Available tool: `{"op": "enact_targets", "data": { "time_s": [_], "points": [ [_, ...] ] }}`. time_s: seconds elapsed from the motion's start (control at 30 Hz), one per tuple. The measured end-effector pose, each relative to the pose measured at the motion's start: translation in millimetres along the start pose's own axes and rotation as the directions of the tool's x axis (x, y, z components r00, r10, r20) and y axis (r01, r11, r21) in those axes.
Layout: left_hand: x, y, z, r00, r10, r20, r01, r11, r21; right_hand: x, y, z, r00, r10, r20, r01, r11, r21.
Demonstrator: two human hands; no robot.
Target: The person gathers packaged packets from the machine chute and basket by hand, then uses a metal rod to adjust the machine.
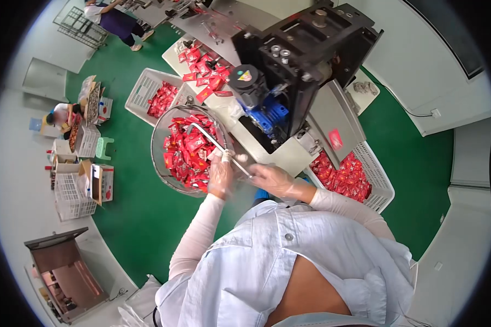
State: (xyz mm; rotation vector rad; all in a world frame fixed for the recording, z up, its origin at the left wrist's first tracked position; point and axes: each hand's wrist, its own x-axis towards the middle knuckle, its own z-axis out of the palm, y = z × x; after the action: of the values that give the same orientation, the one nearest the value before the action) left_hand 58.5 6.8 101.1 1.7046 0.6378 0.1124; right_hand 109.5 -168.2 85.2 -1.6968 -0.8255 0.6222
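A round tub [157, 158] full of small red packets [188, 147] stands in front of me. A thin metal rod [206, 134] with a bent end lies across the tub's right side. My left hand [221, 175], in a clear glove, is closed on the rod at the tub's right rim. To its right, my right hand [274, 180], also gloved, is beside the rod's lower end; its fingers are blurred, and whether they grip the rod is unclear.
Ahead stands a black machine with a blue motor [270, 113]. More packets lie on its table [245, 131], in a white crate [139, 98] behind the tub and in another crate [386, 188] at right. Two people [114, 19] [63, 115] are farther off at left.
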Motion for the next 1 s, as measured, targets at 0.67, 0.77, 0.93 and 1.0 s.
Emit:
{"op": "enact_targets", "data": {
  "time_s": [0.67,0.77,0.93,1.0],
  "points": [
    [338,-154,37,0.886,0.01,0.464,-0.462,-0.08,0.883,-182,75,48,0.248,0.701,-0.668,-0.444,0.695,0.565],
    [379,-166,29,0.881,0.067,0.469,-0.452,-0.179,0.874,-191,47,49,0.119,0.723,-0.681,-0.533,0.625,0.57],
    [381,-155,22,0.917,0.206,0.342,-0.353,0.019,0.935,-200,67,43,0.069,0.846,-0.529,-0.525,0.482,0.702],
    [365,-159,18,0.964,0.263,0.047,-0.171,0.472,0.865,-196,73,29,0.119,0.869,-0.481,-0.534,0.464,0.707]
  ]
}}
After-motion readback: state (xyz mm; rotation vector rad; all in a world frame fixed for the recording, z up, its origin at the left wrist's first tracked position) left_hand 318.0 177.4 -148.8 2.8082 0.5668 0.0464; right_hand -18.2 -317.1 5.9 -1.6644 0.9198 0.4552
